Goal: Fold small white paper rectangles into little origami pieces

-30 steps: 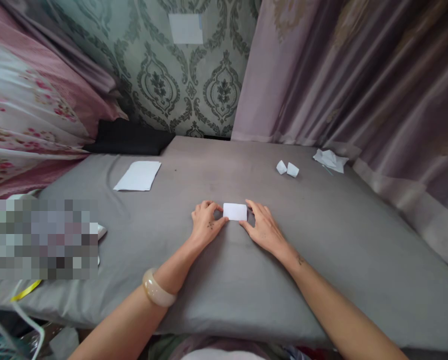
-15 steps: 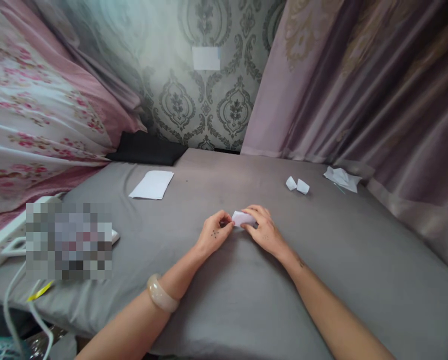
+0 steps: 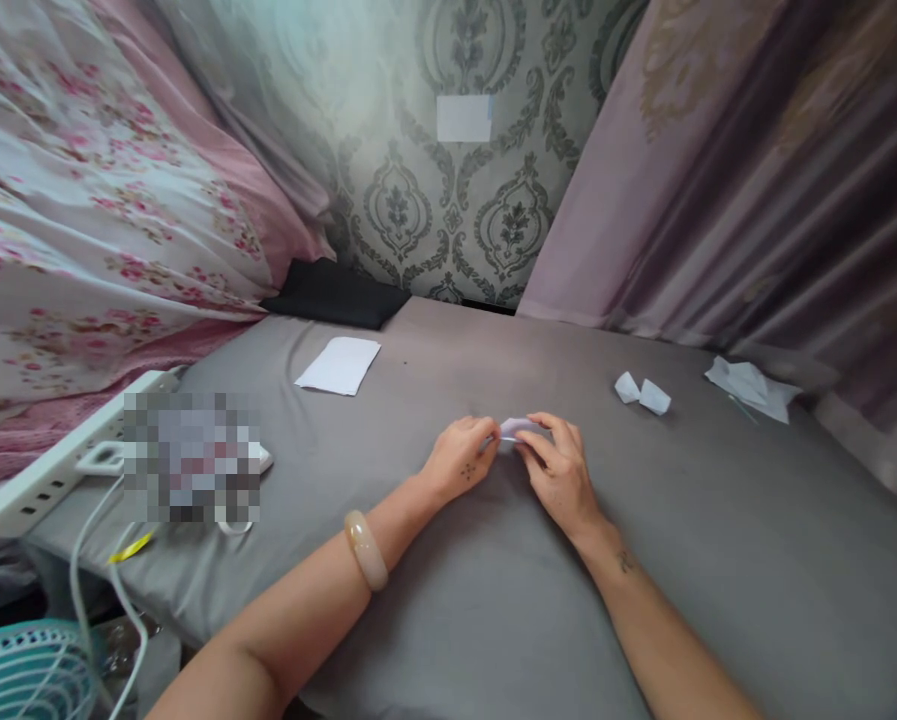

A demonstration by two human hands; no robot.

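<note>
A small folded piece of white paper (image 3: 517, 428) is held between my two hands above the grey sheet (image 3: 448, 560), seen tilted and partly hidden by fingers. My left hand (image 3: 464, 457) pinches its left end with closed fingertips; a pale bangle sits on that wrist. My right hand (image 3: 560, 465) grips the right end between thumb and fingers. Right of my hands lie two small folded white paper pieces (image 3: 643, 394), side by side.
A stack of white paper (image 3: 341, 365) lies back left, near a black cloth (image 3: 339, 293). Crumpled white paper (image 3: 752, 387) lies far right. A white power strip (image 3: 58, 470) with cables runs along the left edge, beside a blurred-out patch. A teal fan (image 3: 32, 670) stands lower left.
The paper went from lying flat between both hands to being lifted and tilted in their fingers. My hands came closer together. The view has swung to the left.
</note>
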